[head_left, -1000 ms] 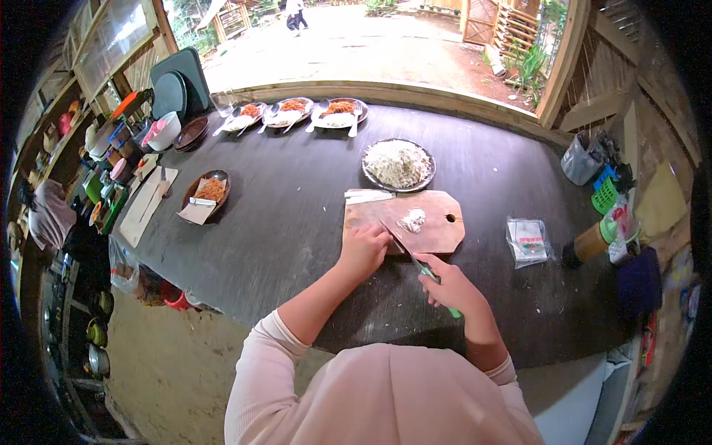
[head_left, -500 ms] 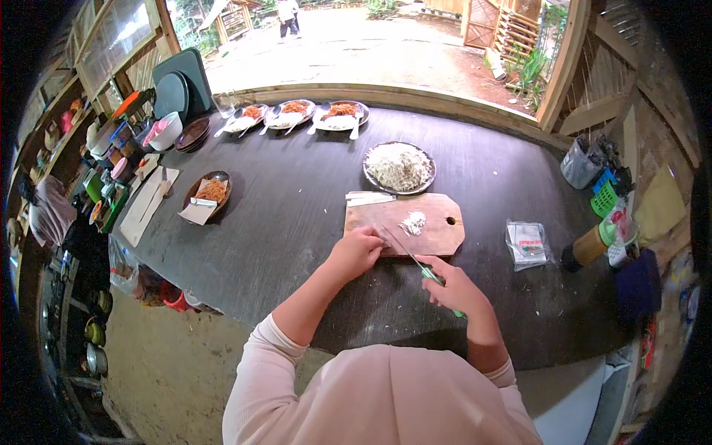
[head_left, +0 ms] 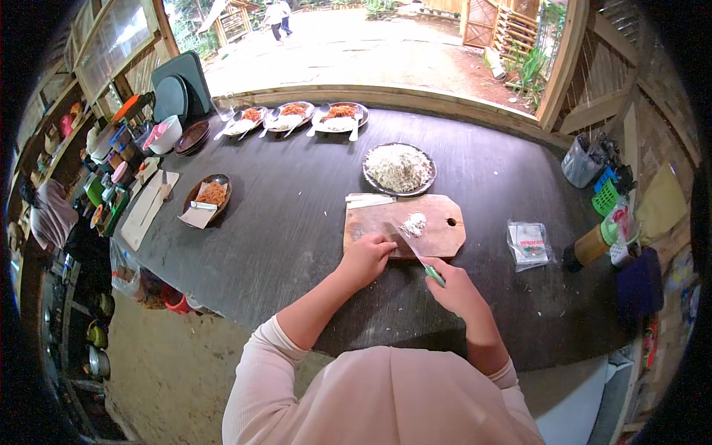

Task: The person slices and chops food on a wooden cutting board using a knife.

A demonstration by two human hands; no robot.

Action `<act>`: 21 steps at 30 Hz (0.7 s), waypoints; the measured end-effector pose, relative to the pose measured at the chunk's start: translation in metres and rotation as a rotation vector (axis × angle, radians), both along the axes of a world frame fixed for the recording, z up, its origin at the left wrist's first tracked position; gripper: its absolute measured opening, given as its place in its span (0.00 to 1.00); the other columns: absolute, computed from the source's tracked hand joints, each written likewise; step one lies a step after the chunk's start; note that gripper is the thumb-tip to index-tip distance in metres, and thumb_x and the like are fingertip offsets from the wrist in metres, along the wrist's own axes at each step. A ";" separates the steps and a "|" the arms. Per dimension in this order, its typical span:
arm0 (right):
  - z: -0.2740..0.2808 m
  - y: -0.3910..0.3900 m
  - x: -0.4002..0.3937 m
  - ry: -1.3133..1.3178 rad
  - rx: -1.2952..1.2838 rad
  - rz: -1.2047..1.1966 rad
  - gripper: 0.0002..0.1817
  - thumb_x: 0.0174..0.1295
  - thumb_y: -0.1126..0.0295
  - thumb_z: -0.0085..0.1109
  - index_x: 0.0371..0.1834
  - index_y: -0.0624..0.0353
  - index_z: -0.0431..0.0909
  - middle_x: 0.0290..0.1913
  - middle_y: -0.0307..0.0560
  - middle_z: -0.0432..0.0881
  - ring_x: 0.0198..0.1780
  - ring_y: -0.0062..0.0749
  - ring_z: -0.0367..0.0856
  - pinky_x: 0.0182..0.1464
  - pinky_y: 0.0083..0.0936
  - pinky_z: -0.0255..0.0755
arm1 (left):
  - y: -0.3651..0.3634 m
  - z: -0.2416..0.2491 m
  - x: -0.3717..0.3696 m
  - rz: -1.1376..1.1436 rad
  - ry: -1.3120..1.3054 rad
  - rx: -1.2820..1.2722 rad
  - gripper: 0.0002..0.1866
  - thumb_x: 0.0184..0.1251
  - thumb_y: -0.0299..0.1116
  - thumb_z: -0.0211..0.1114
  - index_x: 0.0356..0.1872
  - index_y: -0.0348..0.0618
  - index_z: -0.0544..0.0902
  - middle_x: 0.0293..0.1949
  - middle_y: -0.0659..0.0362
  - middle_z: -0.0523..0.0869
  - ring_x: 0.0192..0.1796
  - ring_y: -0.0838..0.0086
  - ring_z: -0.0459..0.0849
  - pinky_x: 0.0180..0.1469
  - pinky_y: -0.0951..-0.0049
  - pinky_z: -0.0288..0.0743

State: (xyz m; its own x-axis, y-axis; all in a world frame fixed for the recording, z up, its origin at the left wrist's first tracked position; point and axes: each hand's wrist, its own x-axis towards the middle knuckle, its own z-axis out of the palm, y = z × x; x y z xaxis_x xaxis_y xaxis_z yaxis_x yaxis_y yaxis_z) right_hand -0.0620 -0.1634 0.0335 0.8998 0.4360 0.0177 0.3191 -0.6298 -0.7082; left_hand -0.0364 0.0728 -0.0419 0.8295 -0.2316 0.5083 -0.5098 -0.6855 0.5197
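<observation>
My right hand (head_left: 450,288) is wrapped round the green handle of a knife (head_left: 410,246), whose blade points up and left over the wooden cutting board (head_left: 437,237). My left hand (head_left: 368,256) is closed at the board's lower left, beside the blade; what its fingers pinch is too small to make out. A small heap of white shreds (head_left: 414,224) lies on the board right of the blade. White strips (head_left: 370,200) rest along the board's upper left edge. Just behind the board stands a round plate heaped with white shreds (head_left: 399,167).
Three plates of food (head_left: 340,117) stand along the back edge. At left are a brown bowl (head_left: 219,216) and a second board (head_left: 141,222). A plastic packet (head_left: 528,245) and an amber jar (head_left: 586,249) are at right. Another person (head_left: 53,213) is far left.
My left hand has shifted slightly right along the board. The knife blade has turned more broadside and moved a little right. Two people outside have moved left.
</observation>
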 end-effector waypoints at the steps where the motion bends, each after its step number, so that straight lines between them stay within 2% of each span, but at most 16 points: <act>1: -0.003 0.000 0.001 -0.014 0.014 0.004 0.22 0.62 0.72 0.58 0.61 0.55 0.75 0.41 0.67 0.83 0.45 0.59 0.84 0.49 0.41 0.77 | 0.000 0.001 0.000 0.000 0.001 0.002 0.09 0.62 0.28 0.63 0.42 0.42 0.86 0.39 0.53 0.84 0.44 0.56 0.83 0.48 0.60 0.77; 5: -0.014 0.000 0.005 -0.103 0.045 -0.012 0.22 0.62 0.74 0.58 0.61 0.56 0.75 0.41 0.66 0.83 0.45 0.59 0.84 0.49 0.41 0.77 | 0.000 0.003 -0.001 -0.009 0.000 -0.013 0.09 0.61 0.26 0.63 0.41 0.41 0.87 0.37 0.53 0.83 0.43 0.56 0.83 0.46 0.60 0.77; 8: -0.018 -0.001 0.006 -0.165 0.070 -0.007 0.21 0.63 0.75 0.57 0.61 0.56 0.75 0.45 0.66 0.83 0.48 0.59 0.83 0.51 0.41 0.77 | 0.001 0.003 -0.001 -0.017 0.000 -0.009 0.09 0.60 0.26 0.63 0.41 0.41 0.87 0.36 0.53 0.83 0.42 0.57 0.83 0.46 0.61 0.77; 11: -0.018 0.002 0.005 -0.206 0.124 0.108 0.21 0.64 0.76 0.56 0.62 0.55 0.74 0.49 0.65 0.81 0.51 0.58 0.81 0.53 0.41 0.76 | 0.001 0.002 0.000 -0.024 -0.026 0.009 0.09 0.60 0.26 0.63 0.41 0.40 0.86 0.36 0.54 0.83 0.41 0.57 0.83 0.45 0.61 0.77; 13: -0.017 0.004 0.003 -0.170 0.093 0.095 0.21 0.66 0.76 0.55 0.64 0.55 0.73 0.51 0.64 0.81 0.52 0.57 0.82 0.53 0.36 0.75 | 0.001 0.001 0.000 -0.028 -0.050 0.025 0.09 0.59 0.25 0.63 0.41 0.40 0.86 0.36 0.54 0.83 0.42 0.58 0.83 0.45 0.61 0.77; 15: -0.019 0.001 0.006 -0.180 0.069 0.053 0.21 0.66 0.76 0.55 0.64 0.55 0.72 0.51 0.64 0.81 0.52 0.57 0.82 0.53 0.36 0.75 | 0.001 0.000 -0.001 -0.019 0.022 0.048 0.15 0.57 0.22 0.63 0.47 0.41 0.85 0.41 0.52 0.84 0.44 0.56 0.84 0.48 0.62 0.79; 18: -0.025 -0.001 0.008 -0.220 0.073 -0.001 0.22 0.67 0.76 0.55 0.64 0.56 0.72 0.51 0.65 0.81 0.51 0.58 0.81 0.53 0.37 0.75 | 0.001 -0.003 0.000 -0.031 0.048 0.045 0.17 0.57 0.22 0.63 0.49 0.41 0.85 0.43 0.51 0.84 0.46 0.55 0.83 0.51 0.61 0.78; 20: -0.024 0.001 0.007 -0.254 0.105 -0.012 0.22 0.67 0.76 0.55 0.64 0.56 0.71 0.51 0.65 0.81 0.51 0.59 0.82 0.52 0.37 0.75 | 0.000 -0.003 0.000 -0.038 0.021 0.025 0.14 0.57 0.22 0.62 0.46 0.39 0.85 0.42 0.51 0.83 0.46 0.55 0.83 0.50 0.61 0.77; 21: -0.017 0.005 0.002 -0.209 0.124 0.029 0.22 0.66 0.75 0.54 0.64 0.57 0.71 0.50 0.66 0.81 0.51 0.60 0.81 0.52 0.41 0.76 | 0.000 -0.003 -0.001 -0.047 -0.006 0.006 0.12 0.58 0.22 0.60 0.43 0.38 0.85 0.41 0.51 0.82 0.46 0.54 0.82 0.50 0.60 0.77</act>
State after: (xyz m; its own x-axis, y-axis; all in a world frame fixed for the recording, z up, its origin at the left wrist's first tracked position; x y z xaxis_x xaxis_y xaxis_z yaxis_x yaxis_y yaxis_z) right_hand -0.0599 -0.1586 0.0161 0.8578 0.4449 0.2574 0.4840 -0.5306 -0.6959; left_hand -0.0370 0.0723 -0.0449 0.8143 -0.2734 0.5121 -0.5451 -0.6636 0.5124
